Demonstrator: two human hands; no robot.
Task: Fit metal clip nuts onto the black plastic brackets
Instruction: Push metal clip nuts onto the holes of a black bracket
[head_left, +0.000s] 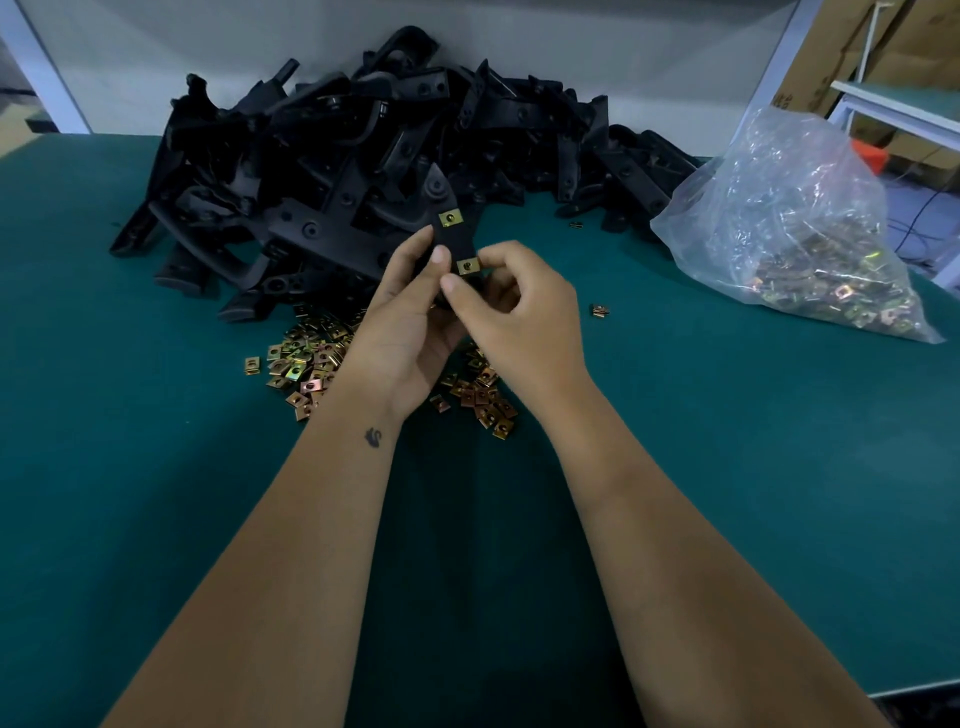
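Head view: left hand (410, 317) grips black bracket (451, 240); right hand (519, 312) pinches lower clip nut (467, 266) onto it; upper clip nut (450, 217) fitted.

Left hand (410, 312) and right hand (514, 306) gripped one black bracket (451, 240) above green table (156, 467). Upper clip nut (450, 217) sat on bracket; lower clip nut (467, 266) pinched at right fingertips. Loose clip nuts (301, 364) lay beneath hands. Bracket pile (337, 171) stood behind; clear bag of nuts (795, 228) lay at right.
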